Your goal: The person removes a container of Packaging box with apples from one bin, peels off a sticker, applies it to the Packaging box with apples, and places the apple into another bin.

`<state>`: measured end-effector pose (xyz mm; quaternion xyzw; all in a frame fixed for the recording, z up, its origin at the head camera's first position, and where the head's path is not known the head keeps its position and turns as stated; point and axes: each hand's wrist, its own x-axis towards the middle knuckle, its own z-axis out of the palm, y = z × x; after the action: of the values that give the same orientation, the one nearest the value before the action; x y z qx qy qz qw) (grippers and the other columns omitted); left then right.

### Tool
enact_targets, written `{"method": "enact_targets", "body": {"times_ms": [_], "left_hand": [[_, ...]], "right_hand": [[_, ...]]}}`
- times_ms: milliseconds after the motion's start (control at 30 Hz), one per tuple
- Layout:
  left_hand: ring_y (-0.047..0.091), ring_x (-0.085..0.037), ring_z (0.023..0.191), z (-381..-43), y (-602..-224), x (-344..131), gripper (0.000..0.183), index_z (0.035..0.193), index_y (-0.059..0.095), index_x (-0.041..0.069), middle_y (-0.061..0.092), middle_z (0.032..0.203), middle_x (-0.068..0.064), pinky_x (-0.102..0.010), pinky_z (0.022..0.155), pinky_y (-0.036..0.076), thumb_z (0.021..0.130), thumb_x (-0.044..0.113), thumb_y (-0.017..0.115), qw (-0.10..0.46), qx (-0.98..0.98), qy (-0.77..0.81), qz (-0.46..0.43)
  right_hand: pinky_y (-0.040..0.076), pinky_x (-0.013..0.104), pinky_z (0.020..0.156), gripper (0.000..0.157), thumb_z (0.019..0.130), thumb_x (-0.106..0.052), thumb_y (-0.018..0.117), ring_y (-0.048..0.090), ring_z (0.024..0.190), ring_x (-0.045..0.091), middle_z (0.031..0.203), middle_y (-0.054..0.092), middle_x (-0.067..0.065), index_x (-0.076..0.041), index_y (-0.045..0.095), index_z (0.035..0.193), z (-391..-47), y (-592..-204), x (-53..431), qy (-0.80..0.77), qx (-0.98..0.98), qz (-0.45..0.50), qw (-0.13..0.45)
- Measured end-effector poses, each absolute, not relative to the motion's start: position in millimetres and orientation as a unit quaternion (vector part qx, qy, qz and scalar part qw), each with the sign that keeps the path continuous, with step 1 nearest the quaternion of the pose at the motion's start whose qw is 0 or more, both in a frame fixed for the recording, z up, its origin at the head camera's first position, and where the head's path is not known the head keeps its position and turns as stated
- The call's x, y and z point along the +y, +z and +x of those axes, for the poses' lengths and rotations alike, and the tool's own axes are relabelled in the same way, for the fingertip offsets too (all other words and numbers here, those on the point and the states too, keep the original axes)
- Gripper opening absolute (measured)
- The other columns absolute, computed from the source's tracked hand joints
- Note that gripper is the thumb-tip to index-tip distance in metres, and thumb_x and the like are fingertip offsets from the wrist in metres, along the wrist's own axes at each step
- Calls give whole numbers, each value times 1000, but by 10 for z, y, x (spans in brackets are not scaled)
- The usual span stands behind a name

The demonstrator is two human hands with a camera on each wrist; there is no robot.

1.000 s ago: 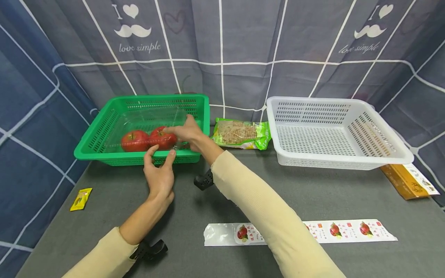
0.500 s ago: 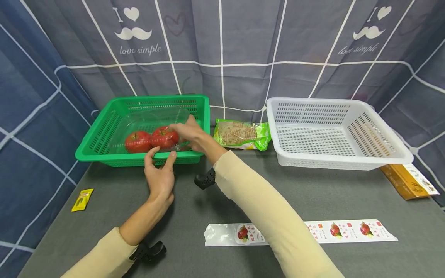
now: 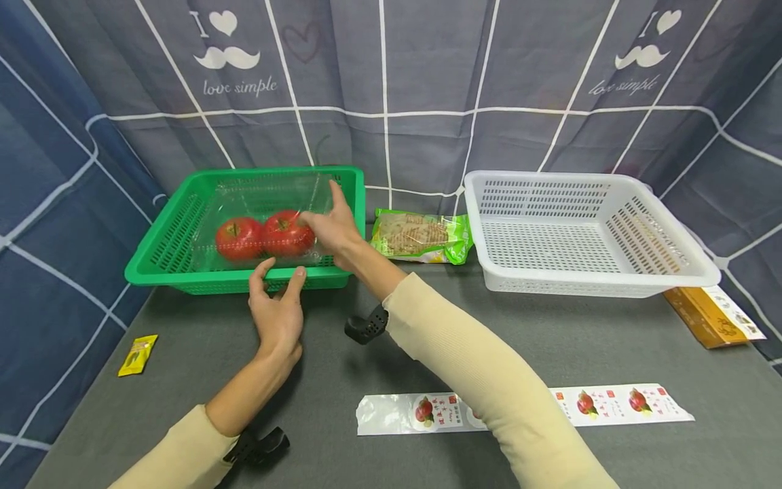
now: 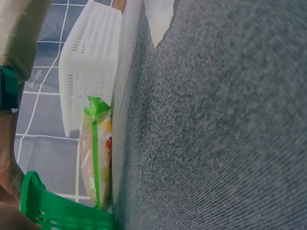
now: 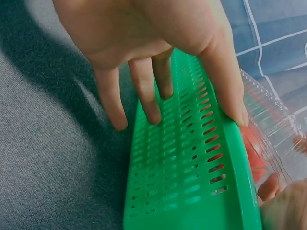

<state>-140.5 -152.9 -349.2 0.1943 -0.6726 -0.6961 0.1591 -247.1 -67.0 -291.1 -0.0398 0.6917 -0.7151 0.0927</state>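
Note:
My right hand (image 3: pixel 336 227) grips the right end of a clear plastic container (image 3: pixel 235 197), thumb on top and index finger extended along its side. Through the plastic show two red apples, a left one (image 3: pixel 239 238) and a right one (image 3: pixel 288 233). The container sits in the green basket (image 3: pixel 177 278), its far edge near the basket's back rim. At the front rim is my left hand (image 3: pixel 277 316), fingertips touching the rim. In the right wrist view one digit rests on the basket's rim (image 5: pixel 242 182), while other fingers hang apart before the slotted wall.
Right of the green basket lies a green-edged food packet (image 3: pixel 418 236). Farther right stands a white slotted basket (image 3: pixel 586 280), with a brown box (image 3: pixel 711 319) beside it. A label strip (image 3: pixel 617 406) lies in front, and a small yellow sachet (image 3: pixel 138 355) at left.
The container's far edge has risen, and the apples in it have shifted slightly up with it. My right hand has moved up a little. The left hand stays at the front rim.

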Motion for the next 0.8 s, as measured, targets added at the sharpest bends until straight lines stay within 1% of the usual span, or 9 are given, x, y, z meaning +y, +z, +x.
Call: {"method": "enact_targets", "body": {"times_ms": [133, 233, 267, 400, 467, 533, 600, 667, 800], "left_hand": [[46, -23, 115, -1401, -3494, -1518, 58, 146, 35, 21, 18, 140, -7, -39, 96, 40, 97, 34, 63, 163, -672, -698, 186], [47, -22, 114, -1394, -3496, -1511, 58, 147, 35, 21, 19, 141, -8, -41, 96, 40, 97, 34, 63, 166, -673, -697, 183], [47, -22, 114, -1391, -3498, -1511, 58, 147, 35, 21, 19, 140, -8, -42, 95, 40, 97, 34, 63, 167, -673, -697, 182], [47, -22, 114, -1385, -3512, -1519, 60, 147, 34, 21, 20, 137, -7, -39, 93, 40, 97, 37, 63, 168, -676, -694, 182], [46, -22, 114, -1385, -3520, -1524, 62, 148, 34, 20, 20, 137, -6, -37, 91, 40, 96, 38, 63, 168, -678, -692, 182], [47, -22, 112, -1387, -3526, -1527, 62, 148, 33, 20, 20, 136, -6, -34, 89, 40, 96, 38, 63, 168, -680, -690, 183], [47, -21, 111, -1393, -3531, -1528, 62, 148, 34, 20, 21, 135, -6, -33, 88, 40, 96, 38, 63, 169, -681, -688, 184], [48, -21, 110, -1399, -3532, -1530, 62, 148, 34, 20, 22, 134, -6, -32, 87, 40, 96, 38, 63, 170, -682, -687, 185], [48, -22, 114, -1412, -3525, -1533, 62, 147, 35, 21, 22, 133, -6, -31, 89, 40, 95, 38, 64, 168, -680, -689, 188]], "right_hand": [[54, 36, 71, 87, 88, -8, 68, 55, 118, 26, 157, 31, 6, -33, 22, 157, -2461, -2902, -638, -718, 690, -48, 76], [55, 35, 64, 85, 88, -7, 66, 61, 103, 26, 155, 32, 9, -32, 23, 157, -2462, -2894, -607, -732, 675, -49, 76], [54, 35, 63, 84, 89, -7, 66, 62, 103, 26, 155, 32, 9, -32, 23, 157, -2464, -2891, -595, -735, 672, -49, 76], [54, 35, 68, 84, 88, -7, 65, 53, 123, 28, 157, 28, 8, -31, 24, 157, -2479, -2865, -558, -738, 669, -50, 65], [55, 35, 69, 84, 88, -6, 65, 52, 123, 28, 152, 35, 9, -31, 24, 157, -2484, -2843, -540, -742, 666, -48, 61], [56, 35, 69, 85, 87, -6, 64, 58, 111, 24, 136, 48, 11, -29, 23, 158, -2485, -2812, -518, -751, 656, -47, 61], [56, 33, 62, 85, 87, -6, 64, 59, 82, 17, 107, 56, 9, -30, 23, 158, -2480, -2773, -487, -760, 645, -44, 66], [52, 29, 56, 85, 88, -5, 64, 49, 61, 13, 82, 51, 6, -30, 22, 158, -2466, -2725, -448, -768, 634, -43, 72], [40, 27, 48, 86, 87, -3, 64, 33, 48, 11, 65, 46, 0, -30, 22, 158, -2415, -2641, -348, -786, 613, -33, 76]]}}
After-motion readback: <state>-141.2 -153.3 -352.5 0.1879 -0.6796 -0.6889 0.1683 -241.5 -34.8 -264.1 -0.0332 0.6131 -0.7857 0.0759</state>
